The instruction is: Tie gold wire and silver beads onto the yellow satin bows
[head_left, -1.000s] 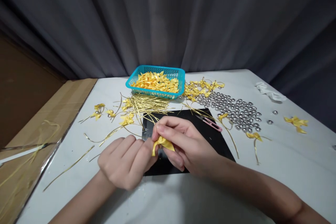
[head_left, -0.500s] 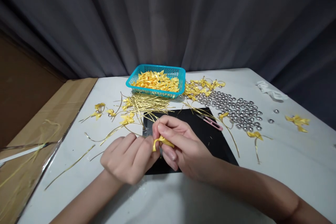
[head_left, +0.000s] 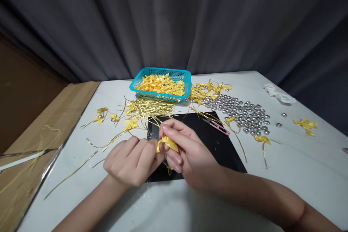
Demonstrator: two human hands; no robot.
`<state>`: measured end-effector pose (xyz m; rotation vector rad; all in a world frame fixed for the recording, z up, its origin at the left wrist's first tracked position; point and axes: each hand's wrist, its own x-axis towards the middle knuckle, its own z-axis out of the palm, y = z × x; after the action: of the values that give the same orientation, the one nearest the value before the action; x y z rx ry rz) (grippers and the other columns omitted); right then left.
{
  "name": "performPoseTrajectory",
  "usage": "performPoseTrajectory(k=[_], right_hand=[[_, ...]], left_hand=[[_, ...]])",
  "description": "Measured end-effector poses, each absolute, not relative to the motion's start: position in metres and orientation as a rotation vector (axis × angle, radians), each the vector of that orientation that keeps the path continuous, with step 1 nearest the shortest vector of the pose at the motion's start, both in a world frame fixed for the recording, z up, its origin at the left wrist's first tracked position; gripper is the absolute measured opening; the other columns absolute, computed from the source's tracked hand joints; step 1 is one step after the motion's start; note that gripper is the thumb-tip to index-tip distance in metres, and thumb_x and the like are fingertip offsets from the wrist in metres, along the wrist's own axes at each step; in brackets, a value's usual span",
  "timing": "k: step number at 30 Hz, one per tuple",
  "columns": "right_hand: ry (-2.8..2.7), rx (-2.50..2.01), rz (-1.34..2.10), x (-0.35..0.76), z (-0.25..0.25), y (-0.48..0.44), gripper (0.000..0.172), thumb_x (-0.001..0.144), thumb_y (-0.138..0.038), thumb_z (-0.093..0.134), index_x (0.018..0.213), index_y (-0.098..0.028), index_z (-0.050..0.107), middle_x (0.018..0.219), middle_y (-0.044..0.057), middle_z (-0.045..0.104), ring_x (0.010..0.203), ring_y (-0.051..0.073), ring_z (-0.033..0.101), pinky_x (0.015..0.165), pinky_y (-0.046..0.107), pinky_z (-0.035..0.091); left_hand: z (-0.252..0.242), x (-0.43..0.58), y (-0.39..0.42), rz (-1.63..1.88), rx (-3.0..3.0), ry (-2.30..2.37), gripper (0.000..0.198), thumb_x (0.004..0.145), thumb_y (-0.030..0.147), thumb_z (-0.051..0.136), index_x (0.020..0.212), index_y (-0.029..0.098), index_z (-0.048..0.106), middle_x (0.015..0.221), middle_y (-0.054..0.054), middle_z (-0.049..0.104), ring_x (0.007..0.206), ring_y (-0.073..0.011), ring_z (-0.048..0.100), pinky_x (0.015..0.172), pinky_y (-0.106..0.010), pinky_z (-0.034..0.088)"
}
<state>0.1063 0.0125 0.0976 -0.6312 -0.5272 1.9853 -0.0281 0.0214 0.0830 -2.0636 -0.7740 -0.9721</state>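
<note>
A small yellow ribbon bow (head_left: 170,143) is pinched between the fingers of my right hand (head_left: 190,152). My left hand (head_left: 133,159) is curled closed against the bow's left loop, its fingertips meeting my right fingers. Below the hands a bit of gold cord (head_left: 168,168) hangs over the black mat (head_left: 209,145). My palms and fingers hide how the cord joins the bow. Beyond the hands lies a bundle of gold cords (head_left: 154,107). Pink-handled scissors (head_left: 217,127) rest on the mat's right side.
A turquoise basket (head_left: 187,79) of yellow bows stands at the back. Right of it spread silver beads (head_left: 247,116) and a heap of yellow bows with cords (head_left: 209,88). Crumpled white material (head_left: 278,94) lies far right. Cardboard (head_left: 54,116) borders the table's left side.
The bow has turned slightly and shows more of its right loop. A piece of gold cord now shows below my fingers. Both hands stay in nearly the same place.
</note>
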Motion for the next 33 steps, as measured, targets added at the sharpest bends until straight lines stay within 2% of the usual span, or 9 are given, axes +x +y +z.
performPoseTrajectory(k=[7, 10, 14, 19, 22, 25, 28, 31, 33], right_hand=[[-0.409, -0.718, 1.981, 0.102, 0.100, 0.007, 0.013, 0.077, -0.022, 0.057, 0.069, -0.016, 0.049, 0.046, -0.010, 0.037, 0.030, -0.001, 0.024, 0.031, 0.011, 0.018], [-0.443, -0.726, 2.029, 0.104, 0.103, 0.008, 0.014, 0.074, -0.020, 0.058, 0.068, -0.015, 0.047, 0.049, -0.009, 0.040, 0.030, -0.002, 0.021, 0.032, 0.013, 0.012], [-0.493, -0.735, 2.075, 0.106, 0.107, 0.008, 0.014, 0.076, -0.022, 0.056, 0.069, -0.014, 0.047, 0.055, -0.007, 0.045, 0.031, -0.003, 0.023, 0.032, 0.013, 0.010], [-0.508, -0.754, 2.078, 0.104, 0.104, 0.008, 0.017, 0.080, -0.025, 0.057, 0.071, -0.016, 0.046, 0.053, -0.008, 0.040, 0.034, -0.002, 0.023, 0.032, 0.011, 0.015], [-0.612, -0.741, 2.017, 0.103, 0.098, 0.011, 0.020, 0.082, -0.034, 0.056, 0.075, -0.016, 0.049, 0.050, -0.009, 0.037, 0.035, 0.001, 0.028, 0.033, 0.011, 0.026], [-0.819, -0.705, 1.836, 0.105, 0.095, 0.016, 0.023, 0.078, -0.036, 0.062, 0.086, -0.016, 0.053, 0.066, -0.005, 0.048, 0.040, 0.002, 0.039, 0.038, 0.016, 0.040], [-1.034, -0.785, 1.610, 0.110, 0.094, 0.022, 0.034, 0.070, -0.029, 0.071, 0.098, -0.019, 0.053, 0.081, -0.002, 0.053, 0.050, 0.004, 0.048, 0.047, 0.018, 0.047], [-1.225, -0.931, 1.438, 0.116, 0.090, 0.027, 0.023, 0.073, -0.029, 0.068, 0.090, -0.018, 0.058, 0.079, 0.000, 0.055, 0.062, 0.007, 0.052, 0.056, 0.020, 0.049], [-1.311, -1.011, 1.387, 0.121, 0.082, 0.029, 0.020, 0.075, -0.032, 0.065, 0.086, -0.017, 0.059, 0.075, 0.001, 0.055, 0.064, 0.009, 0.053, 0.057, 0.021, 0.049]], left_hand=[[0.078, -0.027, 0.025, -0.994, -2.065, -0.780, 0.026, 0.075, 0.013, 0.052, 0.057, 0.023, 0.037, 0.036, 0.007, 0.037, 0.036, -0.0120, 0.028, 0.038, -0.024, 0.019], [0.076, -0.030, 0.029, -1.056, -2.121, -0.696, 0.029, 0.079, 0.015, 0.049, 0.055, 0.023, 0.035, 0.035, 0.006, 0.038, 0.036, -0.0121, 0.028, 0.038, -0.024, 0.019], [0.071, -0.032, 0.035, -1.199, -2.174, -0.617, 0.032, 0.083, 0.016, 0.048, 0.054, 0.022, 0.036, 0.035, 0.006, 0.036, 0.037, -0.0116, 0.026, 0.039, -0.025, 0.018], [0.072, -0.029, 0.034, -1.259, -2.145, -0.662, 0.035, 0.084, 0.015, 0.047, 0.052, 0.021, 0.036, 0.037, 0.006, 0.036, 0.037, -0.0107, 0.025, 0.040, -0.025, 0.017], [0.075, -0.028, 0.032, -1.194, -2.120, -0.852, 0.034, 0.081, 0.011, 0.050, 0.052, 0.021, 0.035, 0.038, 0.007, 0.033, 0.038, -0.0106, 0.026, 0.040, -0.025, 0.019], [0.077, -0.031, 0.030, -1.226, -2.159, -1.080, 0.034, 0.078, 0.007, 0.051, 0.053, 0.021, 0.032, 0.042, 0.008, 0.028, 0.040, -0.0096, 0.023, 0.041, -0.024, 0.018], [0.081, -0.035, 0.029, -1.308, -2.269, -1.190, 0.034, 0.080, 0.005, 0.049, 0.056, 0.020, 0.031, 0.047, 0.007, 0.026, 0.042, -0.0088, 0.023, 0.043, -0.024, 0.019], [0.082, -0.035, 0.027, -1.376, -2.431, -1.287, 0.032, 0.084, 0.008, 0.046, 0.058, 0.020, 0.032, 0.050, 0.007, 0.027, 0.043, -0.0079, 0.026, 0.044, -0.024, 0.021], [0.076, -0.031, 0.026, -1.404, -2.575, -1.424, 0.032, 0.087, 0.012, 0.043, 0.058, 0.020, 0.032, 0.050, 0.007, 0.029, 0.043, -0.0073, 0.028, 0.044, -0.023, 0.024]])
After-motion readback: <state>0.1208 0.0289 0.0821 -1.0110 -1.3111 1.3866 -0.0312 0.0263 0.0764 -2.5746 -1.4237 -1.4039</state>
